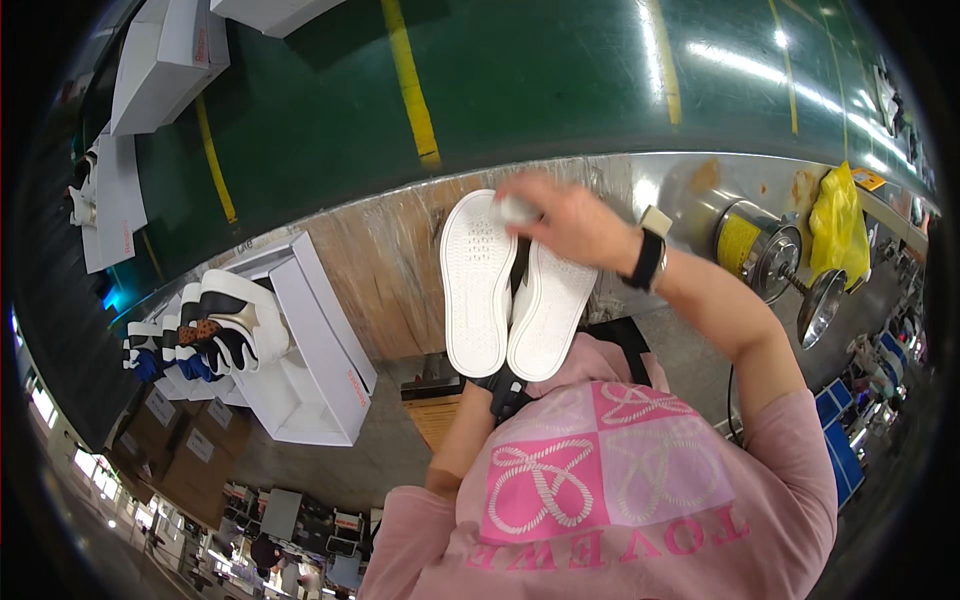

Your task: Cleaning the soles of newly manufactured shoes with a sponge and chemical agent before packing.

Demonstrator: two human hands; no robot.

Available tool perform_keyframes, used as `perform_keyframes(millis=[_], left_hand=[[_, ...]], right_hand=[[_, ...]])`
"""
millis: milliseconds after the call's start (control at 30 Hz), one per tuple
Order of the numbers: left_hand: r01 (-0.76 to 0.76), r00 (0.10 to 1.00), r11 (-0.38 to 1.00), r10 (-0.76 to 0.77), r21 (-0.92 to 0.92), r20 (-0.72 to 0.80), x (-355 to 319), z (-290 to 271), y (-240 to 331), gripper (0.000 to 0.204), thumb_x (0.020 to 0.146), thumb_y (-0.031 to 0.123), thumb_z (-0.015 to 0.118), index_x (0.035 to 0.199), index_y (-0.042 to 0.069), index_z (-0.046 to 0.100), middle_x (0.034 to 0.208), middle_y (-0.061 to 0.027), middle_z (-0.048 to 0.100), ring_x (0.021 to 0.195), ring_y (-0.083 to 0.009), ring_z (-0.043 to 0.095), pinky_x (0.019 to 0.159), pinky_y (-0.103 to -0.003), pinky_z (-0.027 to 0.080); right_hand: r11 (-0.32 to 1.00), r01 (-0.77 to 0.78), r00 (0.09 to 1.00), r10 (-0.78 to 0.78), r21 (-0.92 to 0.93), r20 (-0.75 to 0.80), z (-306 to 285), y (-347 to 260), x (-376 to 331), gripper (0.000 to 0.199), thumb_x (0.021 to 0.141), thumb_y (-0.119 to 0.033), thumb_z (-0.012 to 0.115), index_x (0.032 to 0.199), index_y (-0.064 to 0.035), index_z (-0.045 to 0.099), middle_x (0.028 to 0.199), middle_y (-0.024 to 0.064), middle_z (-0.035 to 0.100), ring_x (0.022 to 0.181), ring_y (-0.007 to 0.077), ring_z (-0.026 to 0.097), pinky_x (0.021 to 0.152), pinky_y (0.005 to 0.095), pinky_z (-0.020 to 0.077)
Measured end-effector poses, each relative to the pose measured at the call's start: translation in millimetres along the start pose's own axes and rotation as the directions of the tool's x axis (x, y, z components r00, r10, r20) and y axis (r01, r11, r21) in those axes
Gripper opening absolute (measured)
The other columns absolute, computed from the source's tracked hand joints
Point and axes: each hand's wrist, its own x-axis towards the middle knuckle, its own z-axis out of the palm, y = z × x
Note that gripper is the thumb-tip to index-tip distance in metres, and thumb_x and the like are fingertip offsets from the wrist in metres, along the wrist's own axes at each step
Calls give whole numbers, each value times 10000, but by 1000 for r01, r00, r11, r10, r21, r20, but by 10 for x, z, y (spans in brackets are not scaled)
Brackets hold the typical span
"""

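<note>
White soles face up at the middle: a pair of pale, flat shoes, one left-hand shoe with a long ridged white sole [476, 300] and one right-hand shoe with a matching white sole [546, 318]. They lie side by side, touching or almost touching near their lower ends, in front of a brown wooden board wrapped in shiny clear film [375, 265]. I cannot tell if the board holds them up.

The bare right hand [575, 222], with a black band [647, 258] on its wrist, is over the top of the right-hand shoe. Its fingers look closed around a small, pale, rounded thing [517, 210] that is too blurred to name. That thing is at the inner edge of the left-hand sole; I cannot tell if it touches. The left forearm [461, 428] goes up behind the lower ends of the shoes. The left hand is hidden there, so I cannot tell if it grips them.

To do this well, I think both shoes should stay steady and level. The right hand should press softly, go slowly, and keep to one small spot at a time. Fingers should stay light so the white does not get smudged. The open white cardboard box [322, 318] on the left is best left alone, so nothing gets bumped.
</note>
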Motion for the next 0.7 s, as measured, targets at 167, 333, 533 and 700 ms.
perform_keyframes(millis=[167,333,533,700], left_hand=[[17,1000,1000,-17,-23,-12,-58,86,-70,446,1050,233,486,1435,7,504,1382,-149,606,1225,-297,602,1066,-410,495],[47,998,997,-49,-58,-33,-115,174,28,437,1047,220,493,1427,6,513,1367,-147,617,1207,-296,614,1057,-408,502],[89,995,994,-92,-67,-34,-191,327,78,425,1043,203,501,1417,4,524,1351,-145,631,1187,-295,628,1046,-406,511],[134,990,988,-137,-81,-28,-249,452,118,415,1039,190,508,1409,2,533,1337,-143,642,1170,-294,640,1037,-404,518]], right_hand=[[990,-137,989,134,40,59,-6,-7,-9,396,846,-115,781,1201,-83,609,1187,136,666,1045,353,683,895,415,578],[998,-55,991,58,-27,124,-21,-123,-40,404,858,-132,774,1211,-55,593,1192,162,660,1076,364,666,908,409,562],[980,-184,978,190,-77,83,60,-46,394,405,876,-159,758,1233,-55,595,1174,184,656,1056,380,665,891,427,559],[988,91,966,-56,-128,252,209,-278,381,419,849,-156,763,1223,-74,592,1206,170,652,1076,375,661,916,438,551]])
